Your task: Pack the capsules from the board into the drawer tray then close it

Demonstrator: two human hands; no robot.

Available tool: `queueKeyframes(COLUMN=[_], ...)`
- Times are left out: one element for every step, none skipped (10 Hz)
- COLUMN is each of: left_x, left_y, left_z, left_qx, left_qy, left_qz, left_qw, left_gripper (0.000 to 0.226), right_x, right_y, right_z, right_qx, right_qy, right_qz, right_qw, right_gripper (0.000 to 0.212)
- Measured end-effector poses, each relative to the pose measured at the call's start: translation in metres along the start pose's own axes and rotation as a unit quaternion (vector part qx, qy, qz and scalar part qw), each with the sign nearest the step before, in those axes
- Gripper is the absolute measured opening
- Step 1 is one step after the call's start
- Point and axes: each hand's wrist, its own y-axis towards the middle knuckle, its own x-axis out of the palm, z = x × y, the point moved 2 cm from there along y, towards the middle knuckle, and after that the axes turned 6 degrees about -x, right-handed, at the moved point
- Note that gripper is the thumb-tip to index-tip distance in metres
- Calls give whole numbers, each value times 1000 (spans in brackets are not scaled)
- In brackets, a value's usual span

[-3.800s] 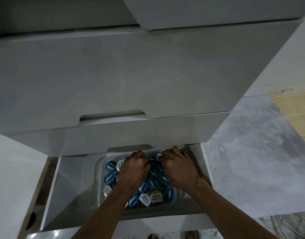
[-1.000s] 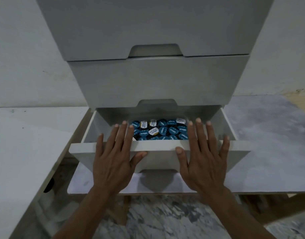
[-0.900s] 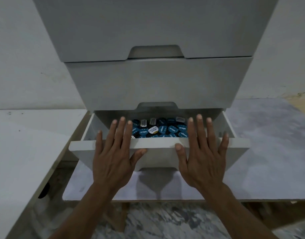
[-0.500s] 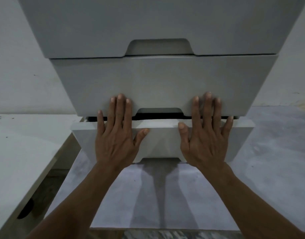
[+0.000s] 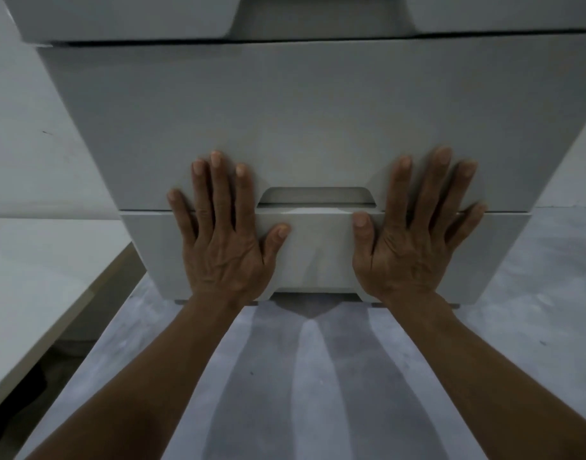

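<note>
The bottom drawer (image 5: 318, 250) of the grey drawer unit sits pushed in, its front flush under the middle drawer (image 5: 304, 121). My left hand (image 5: 223, 237) lies flat on the drawer front left of the handle notch (image 5: 316, 197), fingers spread and reaching onto the middle drawer. My right hand (image 5: 414, 234) presses flat on the right side in the same way. Neither hand holds anything. The capsules and their tray are hidden inside the drawer.
The unit stands on a grey mottled surface (image 5: 318, 376). A white tabletop (image 5: 36, 277) lies to the left with a gap beside it. A third drawer (image 5: 119, 18) sits at the top. Pale wall (image 5: 26, 144) shows behind.
Both flat hands pushed the bottom drawer in from open to flush. The blue capsules seen in the tray went out of sight. The view moved closer to the unit.
</note>
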Motion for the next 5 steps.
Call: queueKeyframes(left_x=[-2, -10, -29, -57, -97], left_y=[0, -1, -6, -10, -15], left_z=[2, 2, 7, 10, 13], left_qx=[1, -5, -8, -26, -50], left_qy=[-4, 0, -2, -17, -55], left_qz=[-4, -51, -113, -177, -216], left_qw=[1000, 999, 994, 984, 974], left_gripper=[90, 87, 86, 84, 79], right_x=[-2, -10, -31, -62, -103], right_y=[0, -2, -3, 1, 6], right_z=[-1, -1, -2, -6, -10], right_qx=[4, 7, 0, 4, 19], right_qy=[-4, 5, 19, 46, 107], right_qz=[-12, -72, -134, -202, -274], right_qw=[1000, 997, 991, 978, 956], right_gripper=[74, 75, 74, 72, 68])
